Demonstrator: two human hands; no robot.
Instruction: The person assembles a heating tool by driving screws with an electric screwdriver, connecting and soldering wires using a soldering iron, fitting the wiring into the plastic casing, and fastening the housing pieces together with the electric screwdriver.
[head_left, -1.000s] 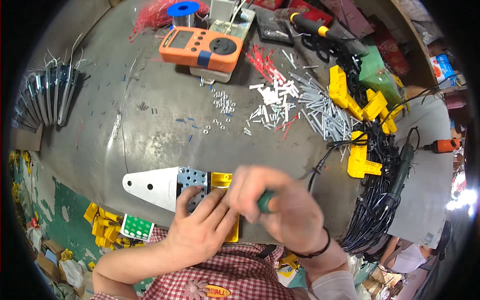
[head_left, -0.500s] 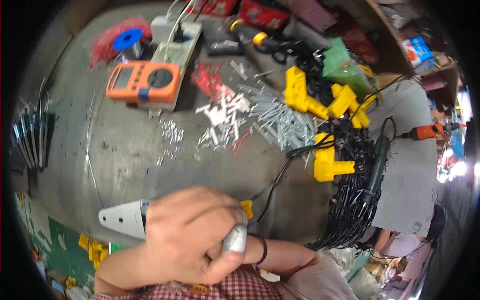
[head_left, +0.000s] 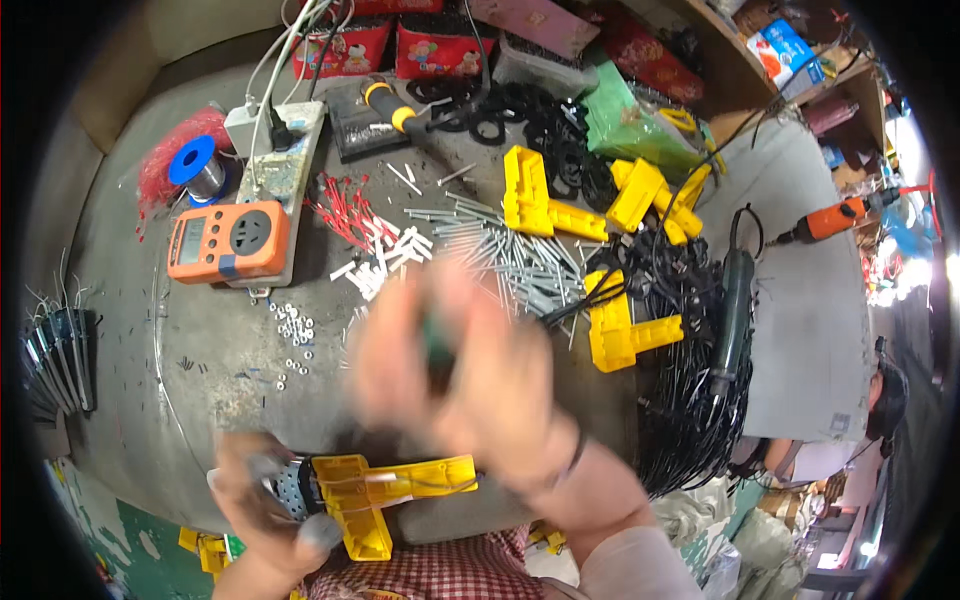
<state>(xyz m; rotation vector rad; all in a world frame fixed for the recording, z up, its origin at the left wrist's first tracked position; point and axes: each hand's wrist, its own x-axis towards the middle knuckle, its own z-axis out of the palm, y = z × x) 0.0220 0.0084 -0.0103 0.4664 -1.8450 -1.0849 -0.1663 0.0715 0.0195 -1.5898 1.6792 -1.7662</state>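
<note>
Low on the left, my left hand [head_left: 258,515] is closed round the perforated metal end [head_left: 290,488] of an open yellow plastic housing [head_left: 362,515]. Wires run along the housing's handle, which points right. A grey covering sits on the thumb tip. My right hand [head_left: 500,385] is raised over the middle of the bench, smeared by motion. Something dark green shows between its fingers, too blurred to name. Beyond that hand lie a pile of long metal screws [head_left: 535,265], white sleeves [head_left: 385,255] and red-tipped wires [head_left: 345,210].
An orange meter [head_left: 228,240] rests on a power strip [head_left: 285,165] beside a blue solder spool [head_left: 195,165]. Small nuts [head_left: 293,330] are scattered nearby. More yellow housings [head_left: 610,320], bundled black cables [head_left: 690,410] and an orange power driver [head_left: 830,220] fill the right side.
My hands, together before, are now apart. The right has moved up over the bench; the left stays low with the yellow housing, which now shows fully. The view has shifted.
</note>
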